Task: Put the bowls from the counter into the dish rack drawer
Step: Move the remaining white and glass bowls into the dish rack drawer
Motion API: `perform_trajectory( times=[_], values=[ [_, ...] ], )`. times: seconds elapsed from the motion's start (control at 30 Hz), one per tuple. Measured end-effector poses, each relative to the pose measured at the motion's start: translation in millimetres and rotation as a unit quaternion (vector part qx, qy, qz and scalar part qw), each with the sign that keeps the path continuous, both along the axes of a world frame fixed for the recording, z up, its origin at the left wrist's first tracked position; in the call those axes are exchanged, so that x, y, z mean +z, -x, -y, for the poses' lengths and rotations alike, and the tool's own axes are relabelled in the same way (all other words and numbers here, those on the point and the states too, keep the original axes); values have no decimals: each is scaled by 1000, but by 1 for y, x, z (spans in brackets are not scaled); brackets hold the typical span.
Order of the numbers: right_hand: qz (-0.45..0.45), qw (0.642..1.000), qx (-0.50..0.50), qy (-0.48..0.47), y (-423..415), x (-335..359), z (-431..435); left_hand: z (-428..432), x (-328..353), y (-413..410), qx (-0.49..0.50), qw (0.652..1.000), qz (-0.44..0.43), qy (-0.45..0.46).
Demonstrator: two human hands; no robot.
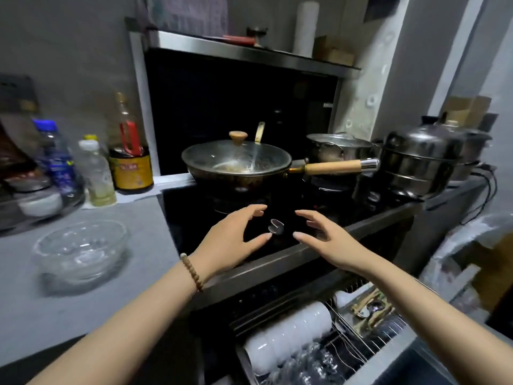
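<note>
A clear glass bowl (80, 250) sits on the grey counter (133, 218) at the left. Below the stove the dish rack drawer (374, 359) stands pulled out, with a row of white bowls (288, 336) on edge, clear glass dishes in front of them and utensils at its right end. My left hand (230, 240) and my right hand (324, 237) hover side by side over the black cooktop, fingers spread and facing each other, holding nothing. Both are above the drawer and to the right of the glass bowl.
A lidded wok (236, 162) with a wooden handle sits on the burner behind my hands. Steel pots (419, 162) crowd the right side. Bottles (130, 162) and a tray with a white bowl (40, 204) line the counter's back left. A stove knob (276, 226) lies between my hands.
</note>
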State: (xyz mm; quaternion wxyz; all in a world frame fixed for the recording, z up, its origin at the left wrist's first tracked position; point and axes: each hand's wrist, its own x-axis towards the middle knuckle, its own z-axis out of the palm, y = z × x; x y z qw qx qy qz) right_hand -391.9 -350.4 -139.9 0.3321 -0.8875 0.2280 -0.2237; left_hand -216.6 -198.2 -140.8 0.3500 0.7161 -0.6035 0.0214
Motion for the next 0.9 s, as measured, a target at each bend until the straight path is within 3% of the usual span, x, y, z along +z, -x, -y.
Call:
perform_trajectory(
  times=[0.23,0.5,0.9],
  values=[
    [-16,993,115,36,-93,32,-68,-95,32,-79,116,993,18,-16],
    [-28,978,203,28,-181,34,-141,-178,19,-143,232,971,20,-61],
    [-91,963,247,62,-244,11,-188,-224,-19,-185,239,956,-136,-99]
  ],
)
